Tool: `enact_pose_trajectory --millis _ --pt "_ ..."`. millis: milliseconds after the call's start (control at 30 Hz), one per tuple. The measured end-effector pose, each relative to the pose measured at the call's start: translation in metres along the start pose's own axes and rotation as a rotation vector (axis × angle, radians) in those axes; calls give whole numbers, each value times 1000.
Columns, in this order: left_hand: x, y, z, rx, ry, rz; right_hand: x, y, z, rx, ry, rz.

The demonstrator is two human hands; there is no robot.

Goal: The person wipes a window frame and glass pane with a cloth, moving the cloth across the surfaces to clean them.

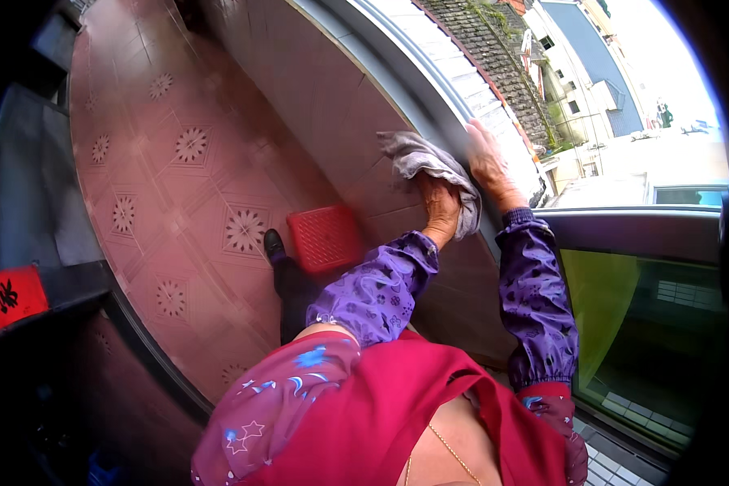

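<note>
Head view: a grey cloth (434, 159) is bunched around the left hand (440, 207) at the grey window frame (409, 73); its fingers are covered, so their grip cannot be told. The right hand (491, 167) is held apart, fingers extended, empty, motion-blurred. The cloth is judged light, limp and unbreakable; a bunched fold is best grasped. Contact with the frame is obscured.

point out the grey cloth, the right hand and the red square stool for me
grey cloth (439, 161): head view, on its bunched upper folds
right hand (491, 168): head view, on the back of the hand, slightly blurred
red square stool (326, 240): head view, on its textured top
</note>
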State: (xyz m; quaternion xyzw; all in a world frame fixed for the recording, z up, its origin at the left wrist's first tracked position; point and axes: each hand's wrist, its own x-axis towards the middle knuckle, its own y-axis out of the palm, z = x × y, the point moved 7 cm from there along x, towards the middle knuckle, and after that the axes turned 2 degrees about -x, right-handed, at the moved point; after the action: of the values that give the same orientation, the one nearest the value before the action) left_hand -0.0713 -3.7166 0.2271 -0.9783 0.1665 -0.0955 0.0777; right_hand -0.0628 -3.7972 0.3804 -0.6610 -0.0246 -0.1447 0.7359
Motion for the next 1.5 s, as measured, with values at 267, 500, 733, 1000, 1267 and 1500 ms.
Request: enact_pose_trajectory --millis 267,500,733,1000,1267,1500 --pt "36 1 34 -5 10 -85 -29 -4 27 -103 -109 43" --pt "198 -84 78 884 319 -408 -12 1 63 -251 -327 186" --pt "128 -52 -49 1677 141 -313 -40 5 9 -157 -177 82" --pt "-33 28 38 22 -42 13 -12 -9 58 -196 -243 104" --pt "161 -81 29 -12 80 -376 -25 -6 41 -183 -158 164" --pt "290 -134 64 116 -9 -416 -22 -6 46 -160 -186 129"
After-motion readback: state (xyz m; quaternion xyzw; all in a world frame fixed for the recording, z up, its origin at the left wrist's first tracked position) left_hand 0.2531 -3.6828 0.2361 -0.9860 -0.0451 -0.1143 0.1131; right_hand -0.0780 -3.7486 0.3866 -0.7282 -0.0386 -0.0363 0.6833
